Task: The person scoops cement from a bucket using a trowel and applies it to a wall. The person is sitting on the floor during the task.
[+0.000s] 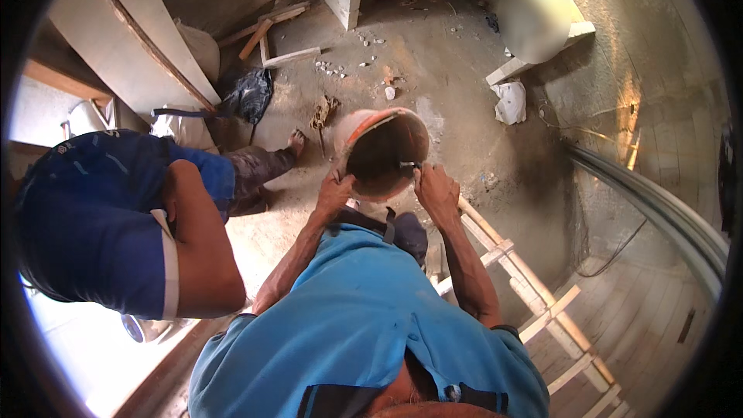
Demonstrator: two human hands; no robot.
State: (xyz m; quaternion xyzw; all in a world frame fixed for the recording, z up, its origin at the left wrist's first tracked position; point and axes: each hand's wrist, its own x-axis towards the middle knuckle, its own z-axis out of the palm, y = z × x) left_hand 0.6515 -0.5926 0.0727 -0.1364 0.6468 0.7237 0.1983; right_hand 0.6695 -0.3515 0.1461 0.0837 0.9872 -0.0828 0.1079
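Likely scraping inside bucket [419,139] | left hand [334,193] grips left rim | right hand [438,189] clasps small tool [409,164] | next needs bucket steady

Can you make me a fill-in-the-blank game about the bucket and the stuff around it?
1. The left hand grips the bucket on its left, and the right hand is on its ____.
2. The bucket's rim shows a bright ____ colour.
3. The wooden thing with rungs at the lower right is a ____.
4. The crumpled plastic near the co-worker's foot is ____.

Missing words: right; orange; ladder; black.
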